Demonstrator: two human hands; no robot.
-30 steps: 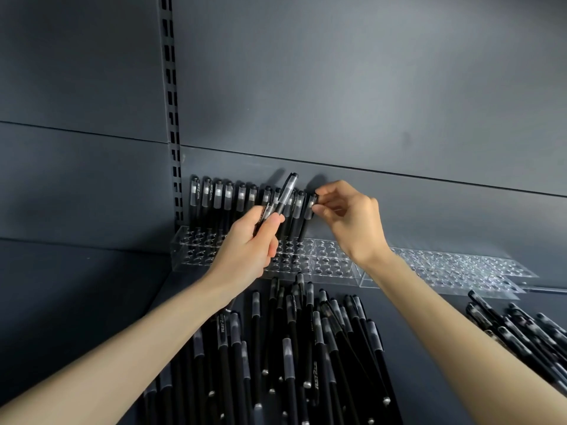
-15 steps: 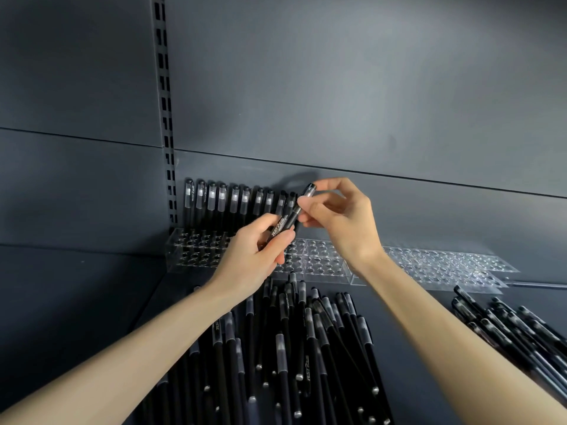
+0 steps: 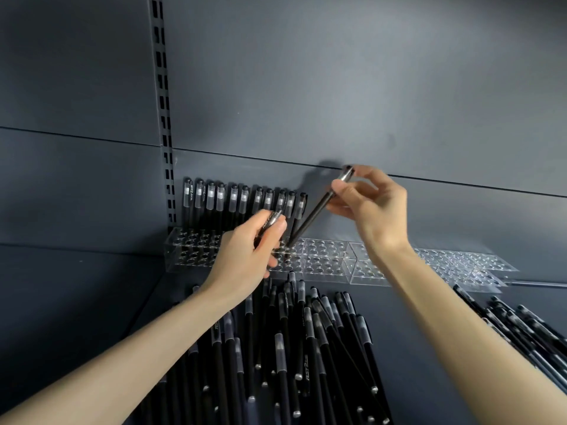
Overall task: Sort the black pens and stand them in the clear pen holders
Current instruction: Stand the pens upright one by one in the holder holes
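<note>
My right hand [image 3: 372, 210] pinches a black pen [image 3: 313, 214] near its capped top; the pen slants down to the left, its tip at a hole of the left clear pen holder [image 3: 190, 250]. My left hand [image 3: 248, 251] grips another black pen [image 3: 270, 220] in its fist, just left of that tip. A row of several black pens [image 3: 239, 199] stands in the back holes of the left holder. More clear pen holders [image 3: 325, 259] run to the right.
A big pile of loose black pens [image 3: 291, 348] lies on the dark shelf between my forearms. A second heap of pens [image 3: 527, 326] lies at the right. A slotted upright [image 3: 164, 118] and the grey back wall close the shelf behind.
My right hand took one pen away from my left hand, rose to the right and swung the pen's tip down to the holder. My left hand kept the other pen.
</note>
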